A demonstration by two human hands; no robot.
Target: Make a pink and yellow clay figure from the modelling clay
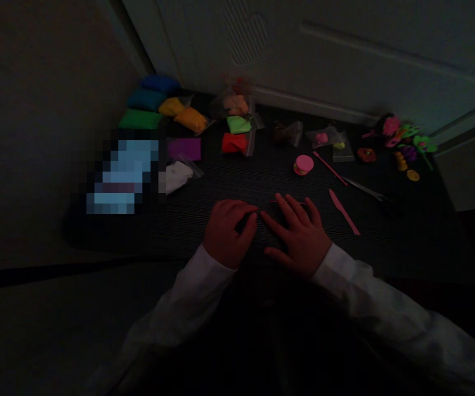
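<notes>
My left hand (229, 234) is low over the dark table, its thumb and index fingertip brought together in a pinch. Anything between those tips is too small and dark to make out. Just to its right, my right hand (297, 234) lies with fingers spread on the table. A thin pink strand (274, 201) passes under or just behind the right hand's fingers; whether they press on it I cannot tell. Beyond the right hand stands a small round pink layered piece (304, 164). A pink plastic knife (343, 212) and a thin pink modelling tool (330, 168) lie to the right.
Scissors (365, 188) rest at the right, near several small coloured clay pieces (406, 140). Bags of clay, among them orange (191, 119), red (234, 143) and white (178, 177), line the back and left. A blurred-out lit screen (125, 176) is at the left. The room is dim.
</notes>
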